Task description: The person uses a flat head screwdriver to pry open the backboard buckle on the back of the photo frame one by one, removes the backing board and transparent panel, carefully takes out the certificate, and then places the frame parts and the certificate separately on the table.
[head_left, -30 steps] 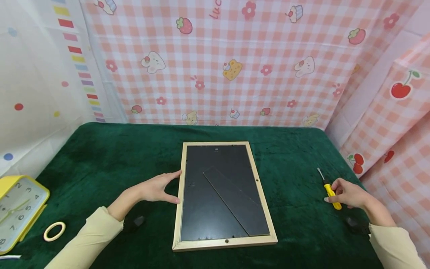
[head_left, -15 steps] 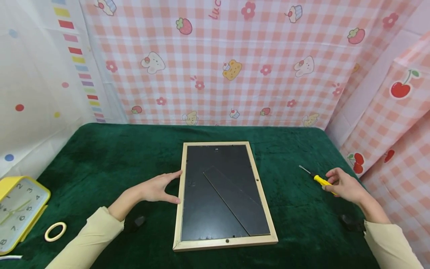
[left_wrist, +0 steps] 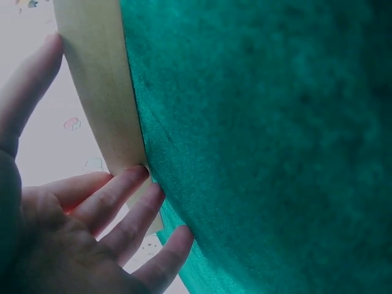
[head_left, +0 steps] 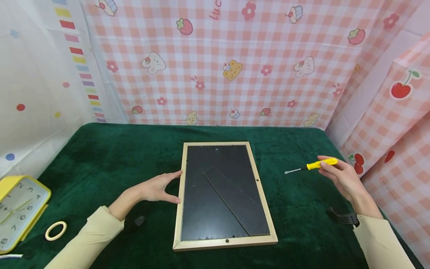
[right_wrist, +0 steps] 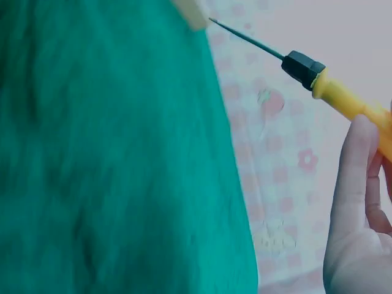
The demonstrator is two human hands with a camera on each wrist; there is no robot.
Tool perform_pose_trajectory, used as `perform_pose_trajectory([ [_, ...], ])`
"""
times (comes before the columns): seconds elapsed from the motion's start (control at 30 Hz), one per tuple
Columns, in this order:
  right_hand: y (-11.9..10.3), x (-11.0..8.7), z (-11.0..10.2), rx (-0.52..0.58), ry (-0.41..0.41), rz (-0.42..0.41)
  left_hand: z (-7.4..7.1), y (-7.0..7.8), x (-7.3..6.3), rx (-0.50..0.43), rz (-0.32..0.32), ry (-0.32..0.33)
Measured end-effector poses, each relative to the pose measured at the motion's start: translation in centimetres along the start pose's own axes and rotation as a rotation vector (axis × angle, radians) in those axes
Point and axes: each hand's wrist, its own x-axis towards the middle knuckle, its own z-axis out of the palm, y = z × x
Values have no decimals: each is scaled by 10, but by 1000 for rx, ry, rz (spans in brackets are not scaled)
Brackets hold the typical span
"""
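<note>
A picture frame [head_left: 227, 194] with a light wooden border and black backing lies face down on the green cloth. Its flat stand strip [head_left: 235, 201] runs diagonally across the backing. My left hand [head_left: 155, 188] touches the frame's left edge with thumb and fingertips spread; the left wrist view shows the fingers [left_wrist: 116, 199] against the wooden side. To the right of the frame, my right hand [head_left: 344, 179] holds a yellow-handled screwdriver [head_left: 321, 164] by its handle, off the cloth. The screwdriver's metal shaft points left towards the frame.
At the left edge stands a yellow clock [head_left: 23, 209]. A pale ring [head_left: 55, 231] lies beside it, and a white strip [head_left: 11, 256] sits below. Green cloth [head_left: 134, 149] covers the table, with a pink checked curtain [head_left: 215, 74] behind.
My right hand has lifted the screwdriver from the cloth and moved up and slightly left. The screwdriver has swung so its tip points left. My left hand and the picture frame stay put.
</note>
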Motion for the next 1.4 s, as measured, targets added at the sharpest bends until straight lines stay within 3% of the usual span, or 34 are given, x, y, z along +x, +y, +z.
perform_pose_trajectory([
  [0.1,0,5,11,96,-49,-27,-1,0,0,2,-1,3],
  [0.27,4,16,32,85,-131,-87,0,1,1,-9,-29,32],
  [0.4,9,28,53,66,-160,-80,2,4,3,-2,-36,67],
  [0.73,17,70,130,46,-52,1,6,1,7,-3,-29,58],
  [1.0,25,102,184,32,-103,48,5,0,9,14,-24,50],
  [1.1,31,112,200,60,-91,80,5,0,9,18,-16,50],
  [1.4,65,130,229,128,56,155,5,1,9,23,-30,45],
])
